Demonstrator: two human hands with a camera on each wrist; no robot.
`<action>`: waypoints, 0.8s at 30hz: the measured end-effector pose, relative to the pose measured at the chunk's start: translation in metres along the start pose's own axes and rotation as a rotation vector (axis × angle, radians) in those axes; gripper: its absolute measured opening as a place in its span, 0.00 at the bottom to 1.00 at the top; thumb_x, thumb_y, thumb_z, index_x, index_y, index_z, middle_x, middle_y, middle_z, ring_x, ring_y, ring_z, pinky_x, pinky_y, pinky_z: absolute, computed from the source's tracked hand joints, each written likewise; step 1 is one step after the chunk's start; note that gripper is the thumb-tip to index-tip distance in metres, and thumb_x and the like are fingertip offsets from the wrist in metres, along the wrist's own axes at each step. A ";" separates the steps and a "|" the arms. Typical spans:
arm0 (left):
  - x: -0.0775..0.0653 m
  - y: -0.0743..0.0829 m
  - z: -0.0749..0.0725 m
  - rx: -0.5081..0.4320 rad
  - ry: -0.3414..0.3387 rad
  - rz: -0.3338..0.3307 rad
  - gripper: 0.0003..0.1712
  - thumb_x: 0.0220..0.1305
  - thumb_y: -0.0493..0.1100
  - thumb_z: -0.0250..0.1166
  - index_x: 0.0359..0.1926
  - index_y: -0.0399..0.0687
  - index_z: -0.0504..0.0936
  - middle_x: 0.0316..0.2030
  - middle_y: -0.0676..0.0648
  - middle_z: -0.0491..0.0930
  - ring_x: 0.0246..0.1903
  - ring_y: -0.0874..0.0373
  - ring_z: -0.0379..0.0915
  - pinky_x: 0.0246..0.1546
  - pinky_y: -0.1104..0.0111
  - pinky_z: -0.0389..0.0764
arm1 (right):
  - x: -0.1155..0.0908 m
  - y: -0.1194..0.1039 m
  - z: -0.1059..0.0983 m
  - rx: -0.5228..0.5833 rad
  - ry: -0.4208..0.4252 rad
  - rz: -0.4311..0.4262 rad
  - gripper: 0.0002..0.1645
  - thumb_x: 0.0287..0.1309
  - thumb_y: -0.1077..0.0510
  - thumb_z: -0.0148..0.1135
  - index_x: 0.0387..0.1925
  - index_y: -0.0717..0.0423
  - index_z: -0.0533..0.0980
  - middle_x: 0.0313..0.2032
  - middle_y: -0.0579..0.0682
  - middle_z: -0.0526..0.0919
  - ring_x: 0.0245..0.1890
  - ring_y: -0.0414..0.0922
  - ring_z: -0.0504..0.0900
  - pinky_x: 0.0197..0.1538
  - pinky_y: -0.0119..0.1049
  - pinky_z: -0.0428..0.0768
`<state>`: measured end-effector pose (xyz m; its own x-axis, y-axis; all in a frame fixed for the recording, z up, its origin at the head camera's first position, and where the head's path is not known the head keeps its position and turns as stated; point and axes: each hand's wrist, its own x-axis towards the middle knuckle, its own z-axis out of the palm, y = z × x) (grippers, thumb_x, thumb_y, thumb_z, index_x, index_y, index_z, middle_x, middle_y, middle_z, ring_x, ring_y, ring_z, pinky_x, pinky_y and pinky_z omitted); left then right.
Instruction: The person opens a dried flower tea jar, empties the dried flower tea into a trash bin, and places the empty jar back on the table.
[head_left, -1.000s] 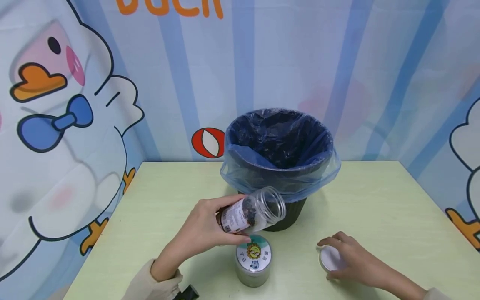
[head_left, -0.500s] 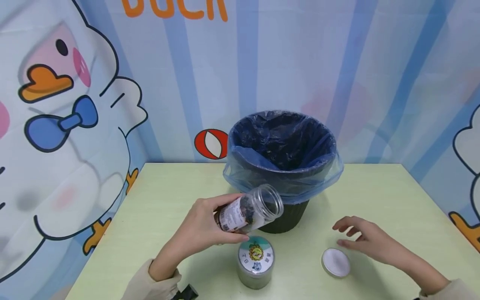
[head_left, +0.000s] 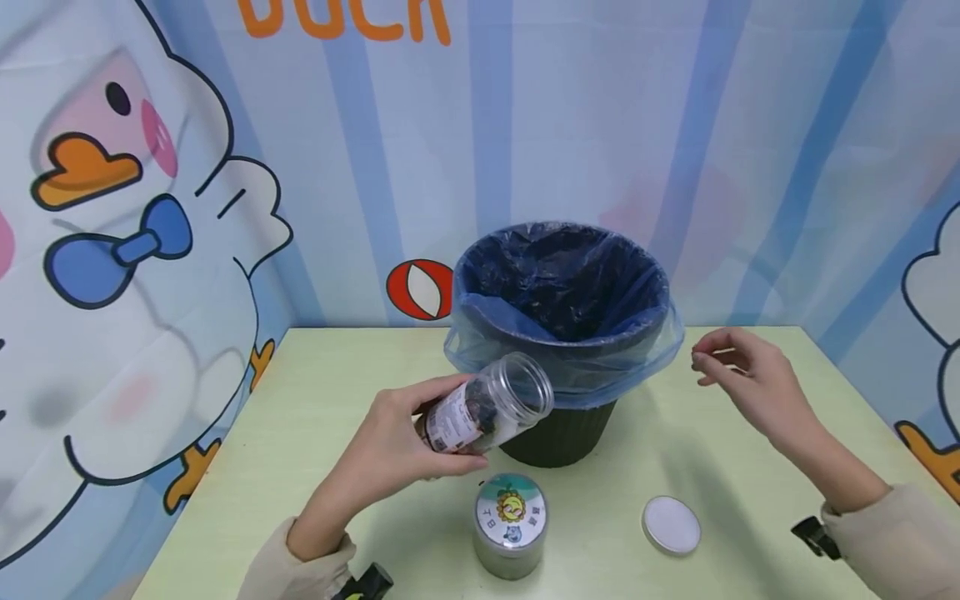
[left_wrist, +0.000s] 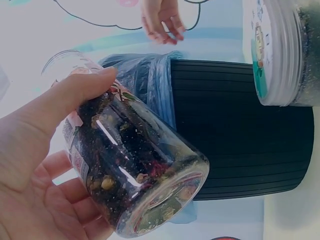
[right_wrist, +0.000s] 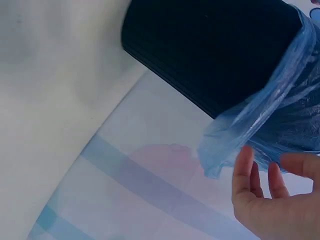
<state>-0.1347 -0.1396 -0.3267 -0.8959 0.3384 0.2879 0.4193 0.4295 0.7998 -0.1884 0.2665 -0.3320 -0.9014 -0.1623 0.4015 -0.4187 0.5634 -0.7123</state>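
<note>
My left hand (head_left: 397, 442) grips a clear plastic jar (head_left: 487, 407) with a printed label, tilted with its uncapped mouth up and to the right, in front of the bin. Dark dried bits, like loose herbal tea, fill its lower part in the left wrist view, where my thumb and fingers wrap the jar (left_wrist: 135, 155). My right hand (head_left: 757, 379) is raised beside the bin's right rim, fingers loosely bent and holding nothing. In the right wrist view the fingertips of that hand (right_wrist: 275, 195) are close to the blue bag's edge. A white round lid (head_left: 671, 525) lies on the table.
A black bin (head_left: 562, 433) with a blue plastic bag (head_left: 480, 342) folded over its rim stands at the table's back middle. A second jar (head_left: 511, 525), its lid decorated with a sunflower, stands in front. A duck-print cloth (head_left: 585, 108) hangs behind the pale table (head_left: 337, 358).
My right hand let go of the white lid, leaving it on the table, and rose forward to the bin's right side. The left hand lifted the tilted jar slightly and shifted it left.
</note>
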 end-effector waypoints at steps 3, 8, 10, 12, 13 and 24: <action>0.001 0.000 -0.001 -0.002 0.013 0.001 0.45 0.38 0.43 0.86 0.62 0.55 0.80 0.53 0.53 0.81 0.46 0.54 0.76 0.43 0.65 0.82 | 0.011 -0.005 0.004 0.090 0.047 -0.017 0.16 0.74 0.59 0.52 0.52 0.70 0.73 0.43 0.46 0.79 0.39 0.31 0.82 0.41 0.23 0.80; 0.001 0.000 -0.004 -0.008 0.028 0.007 0.46 0.38 0.43 0.86 0.63 0.55 0.79 0.54 0.53 0.80 0.47 0.54 0.76 0.43 0.65 0.82 | 0.025 -0.011 0.014 0.279 0.084 -0.024 0.21 0.78 0.54 0.45 0.58 0.68 0.70 0.49 0.43 0.76 0.48 0.36 0.80 0.47 0.24 0.79; 0.000 0.000 -0.007 -0.005 0.039 0.008 0.46 0.38 0.43 0.86 0.63 0.55 0.79 0.54 0.53 0.80 0.47 0.54 0.76 0.42 0.65 0.82 | 0.031 -0.014 0.019 0.376 0.096 -0.008 0.23 0.78 0.52 0.44 0.61 0.66 0.69 0.51 0.44 0.76 0.50 0.37 0.79 0.48 0.25 0.79; 0.000 0.001 -0.010 0.001 0.055 0.008 0.46 0.37 0.42 0.86 0.63 0.55 0.79 0.54 0.53 0.81 0.47 0.54 0.76 0.42 0.65 0.83 | 0.038 -0.018 0.023 0.467 0.101 0.017 0.28 0.78 0.49 0.44 0.65 0.67 0.66 0.54 0.47 0.74 0.53 0.40 0.77 0.51 0.25 0.77; 0.000 0.001 -0.011 0.003 0.063 0.008 0.46 0.37 0.42 0.86 0.63 0.54 0.79 0.54 0.53 0.81 0.47 0.54 0.76 0.42 0.65 0.83 | 0.042 -0.020 0.024 0.509 0.102 0.035 0.31 0.77 0.47 0.44 0.67 0.67 0.64 0.57 0.51 0.73 0.55 0.40 0.76 0.52 0.26 0.77; 0.006 0.003 -0.015 0.001 0.119 0.006 0.48 0.39 0.43 0.85 0.66 0.59 0.77 0.56 0.53 0.79 0.47 0.53 0.75 0.40 0.63 0.83 | 0.070 -0.048 0.026 0.777 0.090 0.233 0.38 0.78 0.46 0.42 0.77 0.65 0.49 0.76 0.60 0.51 0.74 0.49 0.55 0.71 0.36 0.57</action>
<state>-0.1409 -0.1491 -0.3142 -0.9046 0.2388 0.3532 0.4245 0.4284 0.7977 -0.2340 0.2070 -0.2852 -0.9763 -0.0261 0.2148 -0.2084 -0.1535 -0.9659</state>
